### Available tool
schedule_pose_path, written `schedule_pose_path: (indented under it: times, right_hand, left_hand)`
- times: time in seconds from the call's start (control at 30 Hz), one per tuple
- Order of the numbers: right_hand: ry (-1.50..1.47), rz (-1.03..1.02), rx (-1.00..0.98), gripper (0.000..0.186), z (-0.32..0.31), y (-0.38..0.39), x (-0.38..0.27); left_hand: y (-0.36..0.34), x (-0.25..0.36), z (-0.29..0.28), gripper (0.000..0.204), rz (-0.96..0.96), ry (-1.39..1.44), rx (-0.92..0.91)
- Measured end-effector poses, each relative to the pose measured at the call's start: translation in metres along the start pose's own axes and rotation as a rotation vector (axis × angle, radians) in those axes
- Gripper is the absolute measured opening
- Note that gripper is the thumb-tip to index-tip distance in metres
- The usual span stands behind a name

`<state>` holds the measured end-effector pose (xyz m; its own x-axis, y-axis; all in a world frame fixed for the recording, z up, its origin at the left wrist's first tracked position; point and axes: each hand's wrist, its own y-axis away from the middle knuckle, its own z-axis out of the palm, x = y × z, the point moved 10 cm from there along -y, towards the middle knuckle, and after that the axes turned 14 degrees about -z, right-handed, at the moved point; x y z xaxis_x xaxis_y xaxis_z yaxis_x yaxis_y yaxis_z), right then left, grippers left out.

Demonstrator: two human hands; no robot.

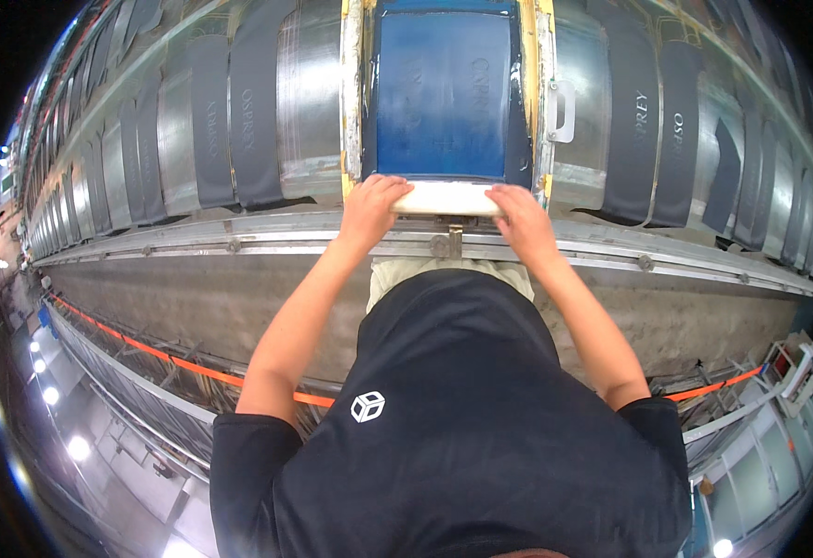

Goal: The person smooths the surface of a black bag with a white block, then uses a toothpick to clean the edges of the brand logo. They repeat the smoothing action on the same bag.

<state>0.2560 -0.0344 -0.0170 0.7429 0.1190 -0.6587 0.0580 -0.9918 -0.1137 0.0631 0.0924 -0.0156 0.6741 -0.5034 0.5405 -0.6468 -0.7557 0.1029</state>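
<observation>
A screen-printing frame (pixel 353 102) with a blue mesh panel (pixel 439 112) lies in front of me on the long table. At its near end is a cream-coloured squeegee (pixel 447 198), set crosswise. My left hand (pixel 372 209) is closed around its left end, fingers over the top. My right hand (pixel 524 223) grips the right end in the same way. The squeegee's lower edge is hidden from view. Dark ink residue shows along the frame's inner sides, and faint lettering shows through the mesh.
Dark grey fabric pieces (pixel 256 121) with pale lettering lie in rows on the shiny metal table, more (pixel 628 121) on the right. A white handle (pixel 563 112) sticks out from the frame's right side. A metal rail (pixel 286 232) runs along the near table edge. Behind me stretches an orange strip (pixel 183 361).
</observation>
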Motion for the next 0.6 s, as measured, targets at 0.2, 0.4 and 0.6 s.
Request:
schedule_pose_path:
  times: [0.2, 0.4, 0.6]
  right_hand:
    - [-0.250, 0.221, -0.298, 0.030, -0.002, -0.058, 0.051]
    - [-0.677, 0.575, -0.810, 0.044, 0.051, -0.071, 0.115]
    - [-0.307, 0.264, -0.489, 0.052, -0.042, -0.220, 0.188]
  left_hand:
    - [-0.059, -0.046, 0.039, 0.040, -0.333, -0.043, -0.557]
    - [-0.103, -0.073, 0.095, 0.060, -0.427, 0.102, -1.184]
    - [-0.274, -0.060, 0.017, 0.054, -0.234, 0.087, -0.853]
